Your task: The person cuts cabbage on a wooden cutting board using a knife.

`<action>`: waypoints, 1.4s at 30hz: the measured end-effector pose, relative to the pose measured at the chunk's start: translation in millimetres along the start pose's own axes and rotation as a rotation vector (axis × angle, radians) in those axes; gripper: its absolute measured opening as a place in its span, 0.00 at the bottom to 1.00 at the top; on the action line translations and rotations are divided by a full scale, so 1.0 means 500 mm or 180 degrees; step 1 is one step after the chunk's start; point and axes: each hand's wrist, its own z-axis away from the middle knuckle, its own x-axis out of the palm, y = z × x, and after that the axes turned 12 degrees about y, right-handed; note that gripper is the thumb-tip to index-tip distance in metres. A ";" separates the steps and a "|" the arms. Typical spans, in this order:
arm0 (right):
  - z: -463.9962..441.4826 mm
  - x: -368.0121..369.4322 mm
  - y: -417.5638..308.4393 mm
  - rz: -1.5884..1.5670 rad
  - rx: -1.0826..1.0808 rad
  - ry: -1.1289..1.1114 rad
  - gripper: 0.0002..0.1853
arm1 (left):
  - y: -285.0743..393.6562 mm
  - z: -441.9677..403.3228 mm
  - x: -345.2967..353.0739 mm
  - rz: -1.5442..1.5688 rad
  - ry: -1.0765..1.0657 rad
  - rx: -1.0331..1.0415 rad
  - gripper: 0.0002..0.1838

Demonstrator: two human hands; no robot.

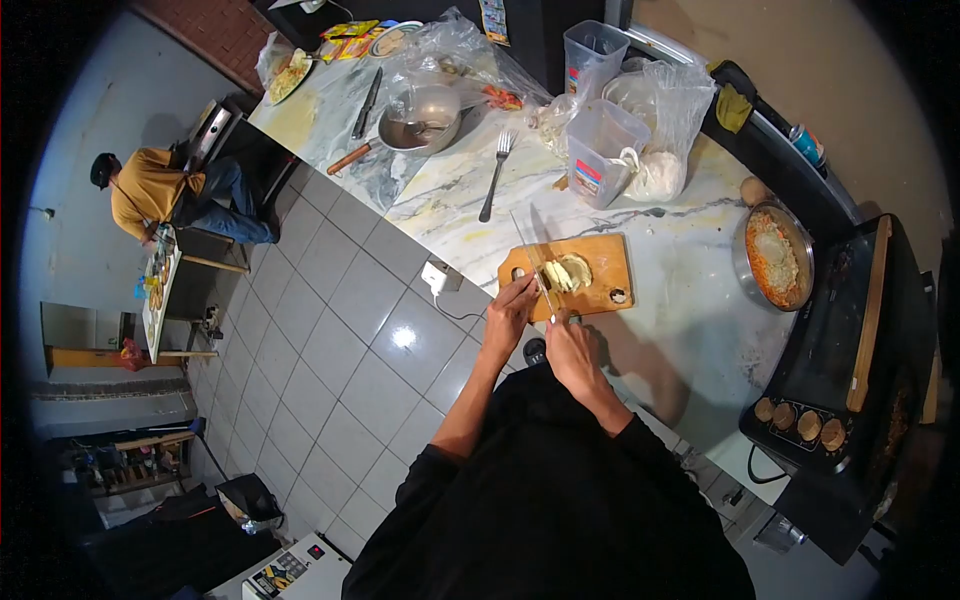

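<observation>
A wooden cutting board (pixel 608 262) lies on the marble-patterned counter, with pale yellow sliced food (pixel 570 272) on it. My right hand (pixel 572 352) is closed round the handle of a knife (pixel 541 287), its thin blade pointing away from me over the board beside the slices. At the board's left edge is my left hand (pixel 508 310), fingers drawn together close to the blade. Whatever it pinches is hidden by the fingers. A fork (pixel 497 178) rests on the counter beyond the board.
Farther back are a saucepan (pixel 428 118), another knife (pixel 367 104) and plastic bags (pixel 450 55). Clear plastic containers (pixel 603 150) stand beyond the board. A bowl of shredded food (pixel 775 255) sits right, beside a black oven (pixel 850 330). A person (pixel 155 190) sits across the room.
</observation>
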 end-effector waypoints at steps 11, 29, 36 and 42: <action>-0.004 0.011 0.000 0.0191 -0.0019 -0.0097 0.09 | 0.002 -0.001 -0.007 -0.0157 0.0013 0.0246 0.15; -0.004 0.033 0.008 0.0323 0.0084 -0.0059 0.13 | 0.008 -0.002 -0.006 -0.0304 0.0041 0.0209 0.18; -0.005 0.043 0.009 0.0553 0.0052 0.0030 0.14 | 0.005 0.003 -0.008 -0.0280 -0.0118 0.0089 0.22; -0.002 0.046 0.009 0.0622 -0.0029 0.0100 0.13 | 0.001 0.009 -0.006 -0.0304 -0.0134 0.0099 0.25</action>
